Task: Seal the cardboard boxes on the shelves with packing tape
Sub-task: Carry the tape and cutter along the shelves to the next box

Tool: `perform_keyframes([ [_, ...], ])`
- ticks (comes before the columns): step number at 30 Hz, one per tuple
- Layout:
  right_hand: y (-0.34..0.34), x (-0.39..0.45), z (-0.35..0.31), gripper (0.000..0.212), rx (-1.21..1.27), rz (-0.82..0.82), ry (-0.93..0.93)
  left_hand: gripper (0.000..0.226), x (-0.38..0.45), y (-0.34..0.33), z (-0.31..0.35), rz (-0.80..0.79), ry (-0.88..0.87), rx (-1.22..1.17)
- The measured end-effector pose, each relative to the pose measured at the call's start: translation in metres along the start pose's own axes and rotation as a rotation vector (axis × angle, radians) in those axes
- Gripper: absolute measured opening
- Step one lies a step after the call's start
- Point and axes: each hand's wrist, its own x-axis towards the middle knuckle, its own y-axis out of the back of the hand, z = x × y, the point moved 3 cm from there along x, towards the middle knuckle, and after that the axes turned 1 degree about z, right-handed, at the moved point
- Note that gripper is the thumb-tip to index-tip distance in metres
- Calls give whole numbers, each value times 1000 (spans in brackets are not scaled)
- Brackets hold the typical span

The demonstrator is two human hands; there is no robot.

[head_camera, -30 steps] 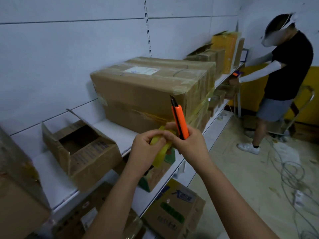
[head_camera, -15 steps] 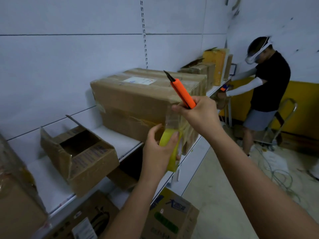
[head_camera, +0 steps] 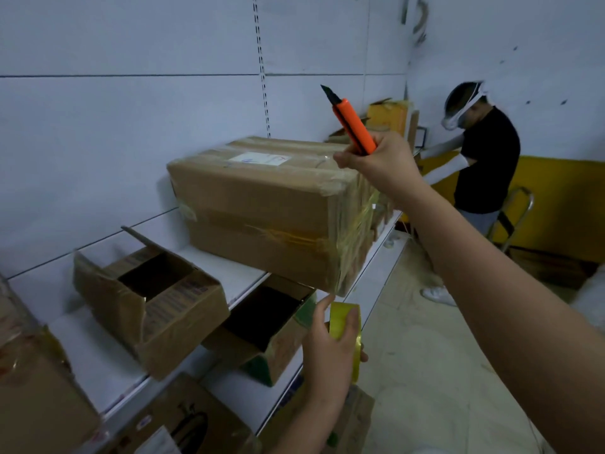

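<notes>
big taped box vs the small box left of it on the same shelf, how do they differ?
The big box is closed, its flaps down; the small box is open, one flap standing up and the dark inside showing. The big box is wrapped in clear and yellowish tape; the small box shows none that I can see. The big box carries a white label on top; the small box has printed text on its flaps and side. Both are brown cardboard on the white shelf.

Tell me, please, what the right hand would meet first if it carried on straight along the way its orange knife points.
Probably the white back wall: the right hand aims the orange knife up-left, above the big sealed box. Depth is unclear.
</notes>
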Motion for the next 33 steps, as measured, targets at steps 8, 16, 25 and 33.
perform_keyframes([
  [8, -26, 0, 18, 22, -163, -73, -53, 32, 6, -3, -27, -40, 46, -40],
  [16, -30, 0, 32, 25, 2, -53, -126, 34, 14, -12, -39, -103, 37, -100],
  [25, -33, -9, 49, 25, 72, -49, -138, 48, 55, -17, -65, -139, 24, -84],
  [33, -39, -4, 54, 20, 53, -23, -136, 38, 76, -22, -75, -61, 32, -55],
])
